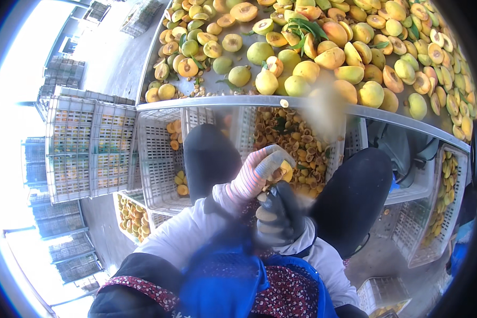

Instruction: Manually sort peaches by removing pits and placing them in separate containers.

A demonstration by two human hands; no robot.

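My left hand [253,175], in a striped pink and grey glove, is closed round a yellow peach piece [286,170], mostly hidden by the fingers. Right below it, my right hand [280,217], in a dark grey glove, is closed too, its top touching or nearly touching the fruit. Whatever the right fingers hold cannot be made out. Both hands are above my lap, between my knees. Under them stands a crate [244,130] of peach scraps and pits [281,132].
A metal-edged table [222,102] spans the far side, covered with halved and whole peaches [307,69] and some leaves. Crates [161,151] flank my knees, and another crate [429,212] of fruit stands at right. Stacked crates [90,146] rise at left. A pale blur covers part of the table edge.
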